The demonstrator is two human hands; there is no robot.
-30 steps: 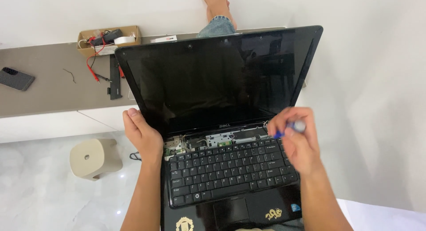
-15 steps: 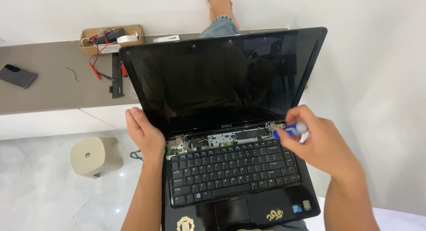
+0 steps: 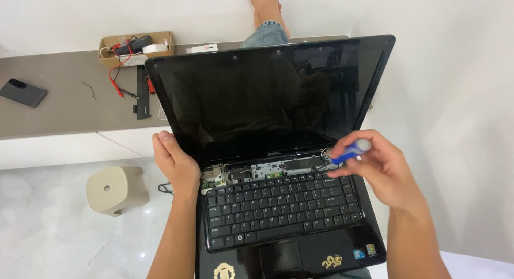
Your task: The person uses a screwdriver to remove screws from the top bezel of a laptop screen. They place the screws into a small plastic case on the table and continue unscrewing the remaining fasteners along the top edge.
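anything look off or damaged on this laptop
Yes: the strip above the keyboard on the laptop is uncovered, with bare metal and wires showing by both hinges. The left hand steadies the left hinge corner; the right hand holds a blue-handled screwdriver at the right hinge.

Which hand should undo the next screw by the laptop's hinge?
Probably the right hand: it already grips the blue screwdriver, tip by the right hinge. The left hand steadies the laptop at its left edge.
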